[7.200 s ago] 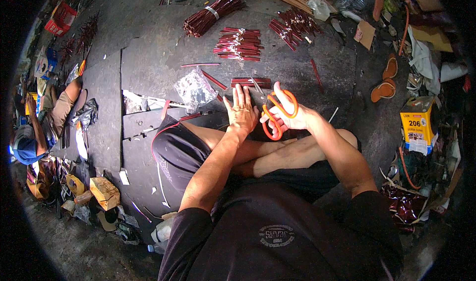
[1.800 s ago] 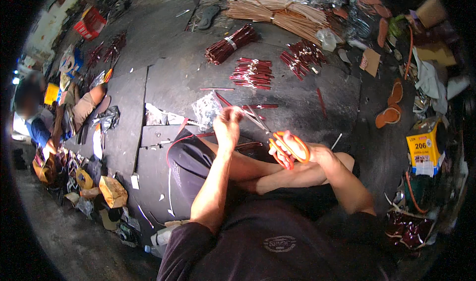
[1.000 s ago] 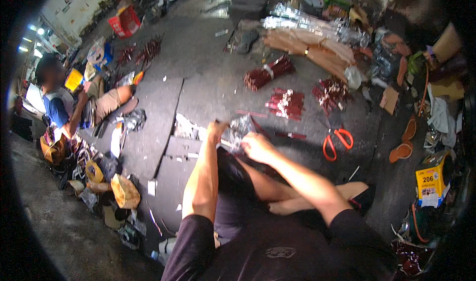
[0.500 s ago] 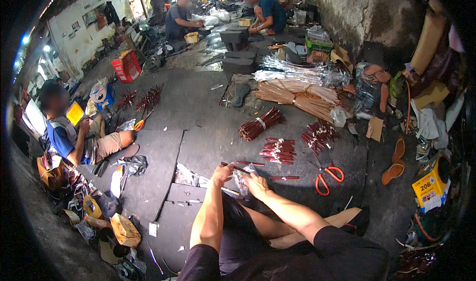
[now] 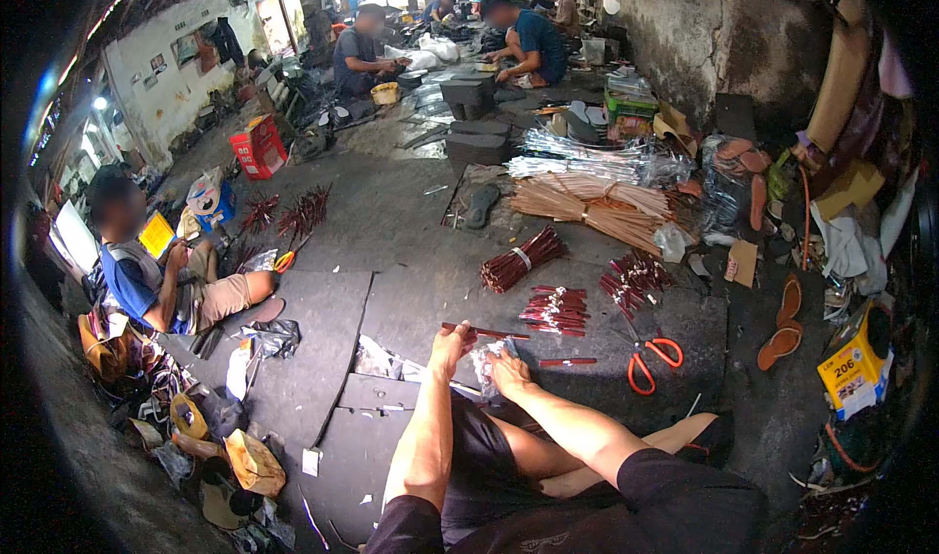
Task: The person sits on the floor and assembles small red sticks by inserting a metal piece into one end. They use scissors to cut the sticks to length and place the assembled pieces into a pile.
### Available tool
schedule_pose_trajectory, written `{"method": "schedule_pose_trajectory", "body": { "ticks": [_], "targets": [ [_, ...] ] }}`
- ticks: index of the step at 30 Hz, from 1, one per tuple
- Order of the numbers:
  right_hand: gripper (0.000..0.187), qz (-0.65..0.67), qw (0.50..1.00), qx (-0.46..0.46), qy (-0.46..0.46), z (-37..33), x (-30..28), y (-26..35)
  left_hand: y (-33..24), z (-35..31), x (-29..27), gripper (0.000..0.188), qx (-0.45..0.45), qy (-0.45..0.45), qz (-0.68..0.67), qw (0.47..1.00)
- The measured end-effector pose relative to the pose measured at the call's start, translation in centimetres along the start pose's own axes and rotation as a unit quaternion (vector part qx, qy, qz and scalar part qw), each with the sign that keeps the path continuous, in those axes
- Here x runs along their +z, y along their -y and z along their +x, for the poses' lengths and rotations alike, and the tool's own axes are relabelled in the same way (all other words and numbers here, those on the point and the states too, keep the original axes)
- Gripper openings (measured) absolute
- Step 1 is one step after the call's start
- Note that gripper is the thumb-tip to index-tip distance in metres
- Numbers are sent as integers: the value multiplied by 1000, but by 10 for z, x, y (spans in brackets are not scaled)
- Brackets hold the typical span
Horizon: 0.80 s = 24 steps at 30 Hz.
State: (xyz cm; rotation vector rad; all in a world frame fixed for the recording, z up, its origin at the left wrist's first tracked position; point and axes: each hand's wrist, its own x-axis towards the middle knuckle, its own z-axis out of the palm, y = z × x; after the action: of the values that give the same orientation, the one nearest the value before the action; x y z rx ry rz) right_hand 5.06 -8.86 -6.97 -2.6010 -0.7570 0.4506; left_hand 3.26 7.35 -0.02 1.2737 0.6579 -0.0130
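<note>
My left hand (image 5: 451, 349) is closed around one end of a thin dark red strip (image 5: 474, 330). Its other end lines up with what may be a second strip on the floor mat; I cannot tell them apart. With fingers bent downward, my right hand (image 5: 510, 372) is at a crumpled clear plastic bag (image 5: 482, 366) by my lap; its fingertips are partly hidden. A single dark red strip (image 5: 567, 362) lies to the right. Farther off are a pile of strips with white bits (image 5: 556, 311), a similar pile (image 5: 631, 278) and a tied bundle (image 5: 523, 259).
Orange-handled scissors (image 5: 653, 360) lie at right, near brown sandals (image 5: 782, 339) and a yellow box (image 5: 855, 363). Tan strip bundles (image 5: 592, 205) and silvery ones (image 5: 577, 155) lie ahead. A seated person (image 5: 147, 270) works at left; others sit farther back.
My right hand has left the strip and moved down to the plastic bag. The left hand keeps the strip alone. The whole view has shifted slightly.
</note>
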Motion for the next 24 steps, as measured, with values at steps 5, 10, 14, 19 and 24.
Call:
{"method": "schedule_pose_trajectory", "body": {
  "ticks": [5, 10, 14, 19, 24],
  "targets": [
    [34, 0, 1000, -5, 26, 5, 2, -11, -2, -2, 4, 34, 9, -3, -5, 1000],
    [31, 11, 999, 0, 31, 1, -3, -11, 0, 0, 5, 32, 15, -20, -8, 1000],
    [30, 14, 997, -43, 63, -4, -31, 2, 10, 12, -7, 28, 46, -58, -44, 996],
    [22, 92, 985, -127, -71, -11, -42, -7, 5, -10, -14, 24, 177, -119, -94, 972],
    [15, 105, 963, -182, -169, -15, -47, -13, -25, -46, -5, 22, 283, -150, -135, 938]
  ]
}}
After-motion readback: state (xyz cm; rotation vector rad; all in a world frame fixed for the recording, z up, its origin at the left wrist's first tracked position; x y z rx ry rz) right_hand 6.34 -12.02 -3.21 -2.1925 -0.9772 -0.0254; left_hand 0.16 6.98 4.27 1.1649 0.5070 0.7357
